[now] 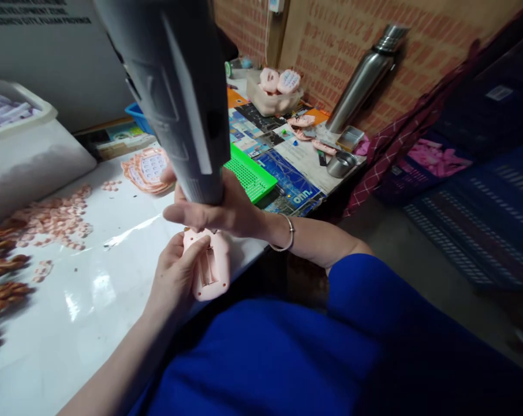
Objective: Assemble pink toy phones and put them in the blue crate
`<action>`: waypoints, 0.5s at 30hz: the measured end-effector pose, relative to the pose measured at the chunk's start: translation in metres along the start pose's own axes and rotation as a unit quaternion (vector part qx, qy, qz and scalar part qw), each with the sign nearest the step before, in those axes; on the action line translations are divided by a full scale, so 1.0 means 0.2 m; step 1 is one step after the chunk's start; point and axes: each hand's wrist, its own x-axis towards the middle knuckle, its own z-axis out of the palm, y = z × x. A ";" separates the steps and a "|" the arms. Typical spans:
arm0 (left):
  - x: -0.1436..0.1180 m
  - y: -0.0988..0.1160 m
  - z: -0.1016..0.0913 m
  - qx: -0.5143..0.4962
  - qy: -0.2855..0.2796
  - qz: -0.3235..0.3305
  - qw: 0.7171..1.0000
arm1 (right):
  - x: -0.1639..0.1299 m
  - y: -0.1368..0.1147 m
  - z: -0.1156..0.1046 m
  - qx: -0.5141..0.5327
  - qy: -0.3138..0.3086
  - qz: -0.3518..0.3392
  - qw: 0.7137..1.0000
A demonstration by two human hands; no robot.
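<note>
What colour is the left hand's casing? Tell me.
The casing is pale pink, clearest in the head view.

left hand [174, 276]: holds pink casing [220, 263] | right hand [238, 209]: holds grey tool [179, 110] | green tray [253, 176]: beyond

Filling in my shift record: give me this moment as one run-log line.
left hand: holds pink case, open recess visible | right hand: grips grey tool above case | nearby: green basket, steel flask
</note>
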 end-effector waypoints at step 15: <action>0.00 0.04 0.03 -0.013 0.014 -0.065 0.998 | 0.17 0.28 -0.36 0.001 0.236 -0.052 0.970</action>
